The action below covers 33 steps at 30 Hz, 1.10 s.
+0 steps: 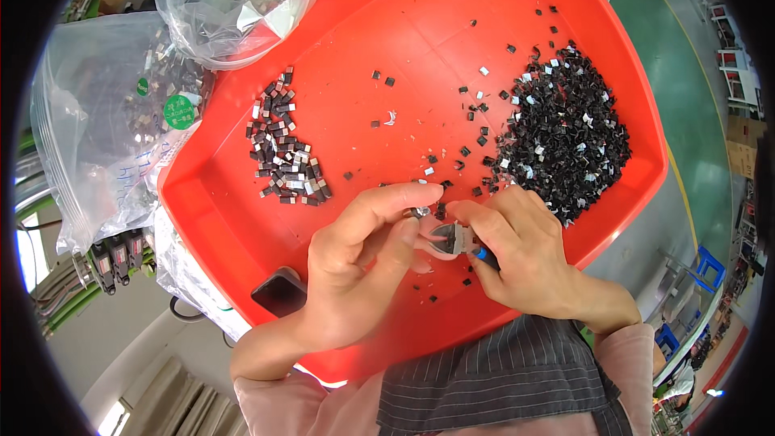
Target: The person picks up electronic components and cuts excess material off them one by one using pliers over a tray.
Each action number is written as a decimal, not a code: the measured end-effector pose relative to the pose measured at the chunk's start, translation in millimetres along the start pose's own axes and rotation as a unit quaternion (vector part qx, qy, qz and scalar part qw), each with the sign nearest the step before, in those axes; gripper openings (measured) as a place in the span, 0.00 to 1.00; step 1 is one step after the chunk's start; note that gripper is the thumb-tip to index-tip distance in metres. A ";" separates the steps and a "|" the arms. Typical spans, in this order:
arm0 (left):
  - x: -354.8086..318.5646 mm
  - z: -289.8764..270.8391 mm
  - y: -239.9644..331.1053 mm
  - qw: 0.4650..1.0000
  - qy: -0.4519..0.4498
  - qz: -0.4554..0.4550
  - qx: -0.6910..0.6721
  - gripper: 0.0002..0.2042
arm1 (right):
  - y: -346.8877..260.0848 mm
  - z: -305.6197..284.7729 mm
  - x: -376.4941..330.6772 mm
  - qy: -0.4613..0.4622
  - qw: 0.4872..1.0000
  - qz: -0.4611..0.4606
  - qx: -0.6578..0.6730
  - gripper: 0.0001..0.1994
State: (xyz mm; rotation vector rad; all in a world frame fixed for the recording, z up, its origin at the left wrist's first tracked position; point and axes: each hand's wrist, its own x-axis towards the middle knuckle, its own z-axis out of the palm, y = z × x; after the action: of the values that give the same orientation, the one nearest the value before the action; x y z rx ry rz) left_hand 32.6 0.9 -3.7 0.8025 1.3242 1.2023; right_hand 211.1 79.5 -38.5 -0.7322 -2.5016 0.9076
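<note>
My left hand (355, 254) pinches a small silvery metal piece (418, 212) between thumb and forefinger, over the near middle of a red tray (347, 40). My right hand (521, 246) is closed round small pliers (454, 240) with a blue-and-black handle. Their metal head lies just right of the left fingertips; whether the jaws touch the piece I cannot tell. Left of my hands lies a cluster of small black-and-silver connectors (282, 145). Beyond my right hand is a large heap of black plastic bits (565, 129) mixed with white flakes.
A dark phone-like slab (280, 292) rests at the tray's near left, by my left wrist. Clear plastic bags (113, 113) of metal parts stand against the tray's left edge, one (234, 0) overhanging its far left corner. Loose black scraps (389, 81) dot the tray floor.
</note>
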 end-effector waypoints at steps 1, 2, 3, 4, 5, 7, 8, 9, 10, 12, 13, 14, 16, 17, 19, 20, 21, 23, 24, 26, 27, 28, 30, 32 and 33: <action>0.2 0.5 -1.0 0.999 0.006 0.025 0.033 0.15 | -0.9 -1.0 0.9 0.001 1.000 0.002 -0.015 0.26; 0.1 -1.0 -2.8 0.998 -0.005 0.040 0.051 0.15 | -1.6 -1.8 1.5 0.002 1.000 0.006 -0.031 0.26; -0.4 -0.6 -4.6 0.995 -0.002 0.052 0.083 0.16 | -0.6 -0.4 1.9 0.002 0.999 0.008 -0.043 0.26; -1.0 0.1 -6.1 0.991 0.000 0.065 0.116 0.16 | -0.1 0.2 1.5 0.003 0.999 0.007 -0.053 0.26; -1.1 0.3 -7.2 0.991 0.003 0.072 0.115 0.16 | -0.2 0.3 1.5 0.009 0.998 0.004 -0.060 0.26; -1.9 2.7 -8.9 0.976 0.018 0.103 0.188 0.16 | -0.5 0.4 2.1 0.013 0.997 0.006 -0.072 0.25; -2.0 2.5 -10.8 0.965 0.026 0.130 0.228 0.16 | -0.9 0.4 2.2 0.013 0.997 0.010 -0.077 0.24; -1.9 2.7 -11.3 0.962 0.026 0.133 0.235 0.16 | -1.2 0.3 2.2 0.014 0.996 0.015 -0.082 0.24; -1.8 3.0 -11.7 0.960 0.027 0.137 0.241 0.16 | -1.7 -0.7 2.8 0.012 0.996 0.019 -0.085 0.24; -2.7 2.0 -12.1 0.946 0.032 0.153 0.282 0.17 | -1.5 -0.7 3.1 0.010 0.996 0.018 -0.087 0.24; -2.5 1.7 -12.7 0.937 0.033 0.169 0.304 0.17 | -1.4 0.1 2.7 0.014 0.996 0.017 -0.088 0.24; -2.5 2.1 -16.2 0.929 0.048 0.193 0.313 0.18 | -1.0 0.9 2.2 0.017 0.996 0.014 -0.091 0.23; -2.4 3.0 -13.9 0.925 0.048 0.191 0.325 0.18 | -1.0 1.9 1.9 0.020 0.995 0.012 -0.097 0.22; -2.4 3.0 -16.3 0.925 0.052 0.199 0.321 0.18 | -1.1 1.8 1.7 0.018 0.995 0.012 -0.099 0.21; -3.0 3.0 -17.3 0.923 0.051 0.199 0.325 0.18 | -1.8 1.4 2.0 0.015 0.995 0.017 -0.096 0.21; -2.6 2.9 -18.0 0.922 0.050 0.198 0.328 0.18 | 0.5 3.3 0.6 0.019 0.994 0.010 -0.106 0.21; -2.1 2.3 -18.5 0.917 0.048 0.205 0.339 0.17 | 0.3 3.1 0.6 0.013 0.994 0.015 -0.107 0.20; -1.8 1.6 -19.4 0.914 0.045 0.218 0.339 0.17 | -0.5 2.5 1.0 0.010 0.994 0.016 -0.107 0.20; -1.9 1.6 -19.6 0.910 0.044 0.231 0.340 0.17 | -0.6 2.7 0.8 0.012 0.994 0.014 -0.108 0.19; -1.2 3.1 -19.6 0.901 0.049 0.251 0.351 0.17 | -1.3 2.7 1.1 0.002 0.994 0.019 -0.111 0.19; -1.4 3.2 -19.1 0.900 0.047 0.251 0.353 0.17 | -2.0 2.2 1.0 0.001 0.994 0.022 -0.108 0.19; -1.0 2.7 -19.0 0.899 0.044 0.256 0.353 0.17 | -1.7 1.8 0.8 -0.001 0.993 0.019 -0.113 0.18; -1.4 1.6 -19.7 0.903 0.037 0.250 0.347 0.16 | -0.6 4.3 0.4 -0.002 0.993 0.018 -0.118 0.17; -1.0 1.3 -19.6 0.899 0.035 0.257 0.352 0.16 | -0.1 4.3 0.2 0.003 0.993 0.009 -0.118 0.16; -1.3 1.8 -18.2 0.899 0.033 0.255 0.355 0.17 | -0.6 3.1 -0.6 -0.009 0.993 0.017 -0.120 0.15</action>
State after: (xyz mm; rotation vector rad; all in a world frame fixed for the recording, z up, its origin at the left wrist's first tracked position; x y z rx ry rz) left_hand 37.9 -4.6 -20.4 1.7302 1.6959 1.1332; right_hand 209.8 77.2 -40.5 -0.8459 -2.6503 0.6313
